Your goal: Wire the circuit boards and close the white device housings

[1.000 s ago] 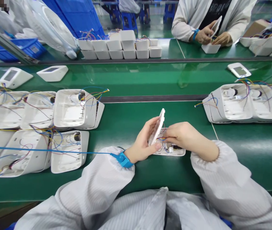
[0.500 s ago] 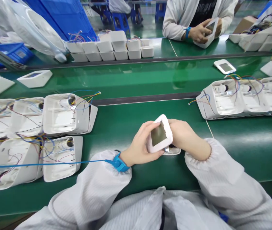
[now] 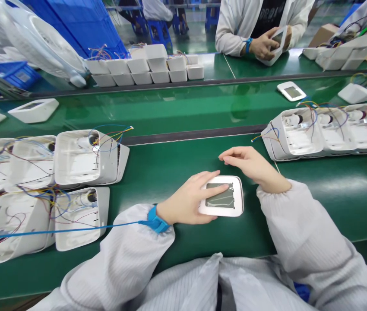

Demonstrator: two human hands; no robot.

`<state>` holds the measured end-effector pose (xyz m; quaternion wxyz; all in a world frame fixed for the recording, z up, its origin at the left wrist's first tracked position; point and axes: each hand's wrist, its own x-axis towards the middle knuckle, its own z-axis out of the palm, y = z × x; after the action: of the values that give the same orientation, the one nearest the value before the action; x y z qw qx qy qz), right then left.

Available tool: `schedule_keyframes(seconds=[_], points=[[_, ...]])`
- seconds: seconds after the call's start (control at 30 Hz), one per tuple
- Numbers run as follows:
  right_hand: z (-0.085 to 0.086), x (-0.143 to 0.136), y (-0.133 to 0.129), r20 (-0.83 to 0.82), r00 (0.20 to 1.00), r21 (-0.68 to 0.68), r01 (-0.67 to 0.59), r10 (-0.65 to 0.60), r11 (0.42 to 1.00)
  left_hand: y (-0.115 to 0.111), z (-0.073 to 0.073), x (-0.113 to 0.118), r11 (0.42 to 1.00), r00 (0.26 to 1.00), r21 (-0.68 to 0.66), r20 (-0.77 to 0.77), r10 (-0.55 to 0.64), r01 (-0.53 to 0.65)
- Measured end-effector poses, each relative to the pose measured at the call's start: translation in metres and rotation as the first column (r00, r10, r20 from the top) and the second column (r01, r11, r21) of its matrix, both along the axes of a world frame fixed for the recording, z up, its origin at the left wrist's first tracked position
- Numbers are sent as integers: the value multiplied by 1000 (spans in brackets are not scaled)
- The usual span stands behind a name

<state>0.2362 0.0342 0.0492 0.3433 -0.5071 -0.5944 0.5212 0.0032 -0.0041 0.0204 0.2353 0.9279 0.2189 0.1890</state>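
Note:
A white square display unit (image 3: 238, 201) with a dark grey screen lies face up on the green table in front of me. My left hand (image 3: 191, 196) spans it from the left, thumb at the near edge, one finger on the screen and another at the far edge. A blue wrist strap (image 3: 157, 220) with a cord is on that wrist. To the unit's upper right, apart from it, my right hand (image 3: 251, 166) hovers with thumb and fingertips drawn together. Whatever those fingertips may hold is hidden.
White open housings (image 3: 76, 162) with coloured wires stand at left, and more wired housings (image 3: 303, 134) at right. Another display unit (image 3: 291, 91) lies beyond the dark rail (image 3: 196, 134). Across the table, a person's hands (image 3: 264, 45) hold a white frame.
The tilted display unit has come down flat, covering the white part beneath it. My right hand has left it and moved up; my left hand now lies across it.

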Motion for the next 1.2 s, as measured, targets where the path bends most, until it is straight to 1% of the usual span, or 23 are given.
schedule_keyframes(seconds=[0.03, 0.1, 0.13, 0.17, 0.27, 0.43, 0.53, 0.63, 0.73, 0.83, 0.9, 0.97, 1.0, 1.07, 1.13, 1.2], points=[[-2, -8, -2, -50, 999, -41, 6, -9, 999, 0, 0, 0, 1000, 1000, -9, -7, -5, 5], [-7, -21, -7, -122, 992, -126, -55, 40, 991, -1, 0, 0, 999, 1000, -33, -5, -5, 5], [-9, -26, -9, -147, 987, -148, -80, 58, 986, -1, 0, 0, 999, 1000, -46, -4, -1, 1], [-11, -30, -10, -169, 984, -151, -85, 59, 985, -1, -1, 0, 998, 1000, -57, -6, 4, -5], [-13, -32, -11, -200, 980, -112, -35, 12, 993, -1, -2, 1, 996, 999, -80, -21, 28, -29], [-9, -30, -11, -202, 979, -95, -11, -8, 995, -3, -5, 5, 989, 994, -97, 8, 113, -112], [-7, -31, -13, -206, 978, -55, 19, -30, 998, -4, -6, 6, 988, 992, -92, -12, 126, -126], [-7, -32, -15, -215, 970, 55, 127, -112, 990, -7, -5, 6, 991, 992, -66, -51, 114, -118], [-9, -34, -16, -217, 959, 165, 219, -181, 962, -12, -3, 8, 986, 988, -67, -55, 147, -150], [-12, -36, -16, -149, 967, 199, 233, -205, 952, -14, -4, 9, 976, 977, -43, -19, 211, -212], [-13, -38, -17, -49, 977, 228, 212, -206, 950, -13, -6, 9, 955, 956, 34, 39, 292, -293], [-14, -39, -18, 77, 983, 256, 142, -167, 956, -9, -8, 7, 915, 923, 131, 112, 369, -382], [-14, -40, -19, 137, 981, 252, 101, -139, 962, -7, -9, 6, 898, 912, 170, 139, 387, -407], [-14, -40, -20, 210, 973, 211, 46, -91, 976, -4, -9, 4, 889, 911, 208, 152, 383, -408], [-13, -38, -20, 219, 972, 178, 42, -82, 983, -2, -6, 1, 906, 925, 194, 137, 354, -375], [-13, -37, -20, 184, 978, 196, 57, -94, 979, 1, -3, -2, 916, 916, 106, 151, 371, -388]])
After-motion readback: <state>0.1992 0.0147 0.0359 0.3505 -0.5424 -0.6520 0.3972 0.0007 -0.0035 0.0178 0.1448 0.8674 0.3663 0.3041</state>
